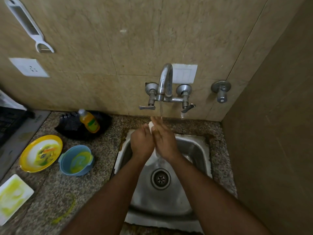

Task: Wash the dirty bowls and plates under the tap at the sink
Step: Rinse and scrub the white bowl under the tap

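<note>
Plates and bowl left of the sink remain dirty; both hands clasp a white object under the tap, right fingers straight.

On the wall up left you've got a white peeler hanging, with a white socket below it. A white switch plate sits behind the spout, and a separate metal valve to its right. A yellow soap bottle lies in a black tray on the speckled granite counter. A dark stove is at the far left edge.
</note>
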### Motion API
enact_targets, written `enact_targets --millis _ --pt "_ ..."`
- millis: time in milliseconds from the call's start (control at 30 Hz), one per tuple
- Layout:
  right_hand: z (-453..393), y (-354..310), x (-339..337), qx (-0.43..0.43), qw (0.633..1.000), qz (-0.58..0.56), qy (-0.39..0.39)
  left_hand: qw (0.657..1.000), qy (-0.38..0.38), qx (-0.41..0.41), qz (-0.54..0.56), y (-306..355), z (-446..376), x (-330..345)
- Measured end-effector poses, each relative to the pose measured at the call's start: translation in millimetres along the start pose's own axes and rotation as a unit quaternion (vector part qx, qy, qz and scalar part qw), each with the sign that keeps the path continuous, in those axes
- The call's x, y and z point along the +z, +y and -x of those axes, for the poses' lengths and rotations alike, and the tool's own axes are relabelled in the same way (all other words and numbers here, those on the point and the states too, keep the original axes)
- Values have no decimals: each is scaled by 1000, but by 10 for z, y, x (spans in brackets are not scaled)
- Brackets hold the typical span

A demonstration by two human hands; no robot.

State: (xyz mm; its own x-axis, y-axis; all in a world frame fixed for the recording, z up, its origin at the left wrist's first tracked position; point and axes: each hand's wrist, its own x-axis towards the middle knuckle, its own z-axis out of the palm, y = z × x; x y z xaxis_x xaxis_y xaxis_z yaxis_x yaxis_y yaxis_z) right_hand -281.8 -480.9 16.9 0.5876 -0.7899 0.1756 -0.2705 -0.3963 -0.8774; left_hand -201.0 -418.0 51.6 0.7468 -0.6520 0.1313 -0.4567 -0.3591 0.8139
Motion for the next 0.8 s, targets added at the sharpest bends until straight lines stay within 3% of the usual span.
enact_targets --millis 133,167,267,333,400,467,533,567,633,700,733,800 --pt "-309 -79 -91 277 960 -35 -2 999 -16 49 -11 -18 151 11" --pt "-314 -134 -87 281 960 -4 -10 999 -18 33 6 -18 167 17" --pt "-103 -195 37 33 998 44 27 992 -32 -59 104 -62 80 13" --pt "15 -119 72 -56 997 57 20 988 -42 -74 127 -92 34 -35" --pt "-22 -26 74 -29 999 35 4 990 -37 -67 122 -67 48 -80" --pt "-123 -26 17 101 994 -37 8 994 -25 -44 96 -35 97 -96" --pt "-261 -128 -45 250 965 -75 -3 997 -13 -24 76 -16 147 -77" --pt "-268 -204 -50 261 964 -45 -9 996 -12 -29 82 -4 160 -80" --pt "-165 -297 -20 110 993 44 26 992 -9 -48 120 -11 138 -88" --pt "-21 -251 35 -49 995 75 39 988 -13 -51 142 16 85 -101" --pt "6 -195 45 -68 995 67 35 990 -12 -41 138 21 72 -106" --pt "-44 -142 11 -17 999 8 28 989 -6 -39 141 52 88 -124"
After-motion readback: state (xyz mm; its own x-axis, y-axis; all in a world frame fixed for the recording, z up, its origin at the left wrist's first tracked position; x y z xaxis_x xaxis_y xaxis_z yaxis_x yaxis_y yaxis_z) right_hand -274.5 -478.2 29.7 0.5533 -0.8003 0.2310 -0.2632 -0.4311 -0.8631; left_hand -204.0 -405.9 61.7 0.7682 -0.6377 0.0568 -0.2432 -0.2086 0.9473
